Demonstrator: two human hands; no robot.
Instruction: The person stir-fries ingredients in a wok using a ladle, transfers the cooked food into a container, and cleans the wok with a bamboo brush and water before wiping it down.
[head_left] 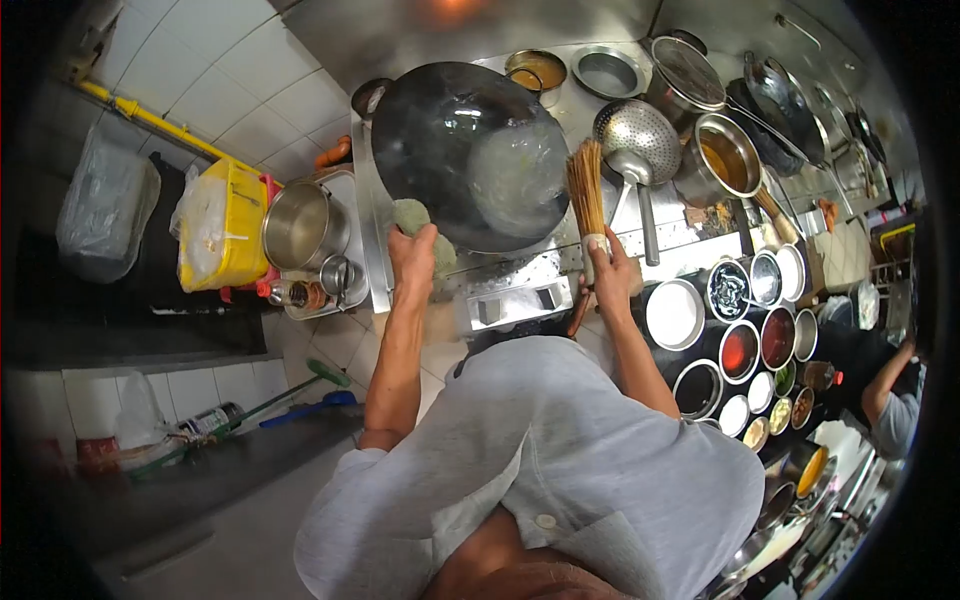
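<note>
The black, round wok (430,140) is holding cloudy liquid towards four o'clock. The tan, bristled brush (586,190) is pointing to twelve, beside the wok's four o'clock edge. The bunched grey-green cloth (411,216) is covering rim at seven.

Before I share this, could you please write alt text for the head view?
A person's left hand holds a grey-green cloth against a black wok; the right hand holds a bamboo brush near a perforated ladle.

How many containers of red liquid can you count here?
2: a bright red container, off to the right of the right hand, and a darker red container just beyond it. Others may be hidden in the crowded right side.
</note>
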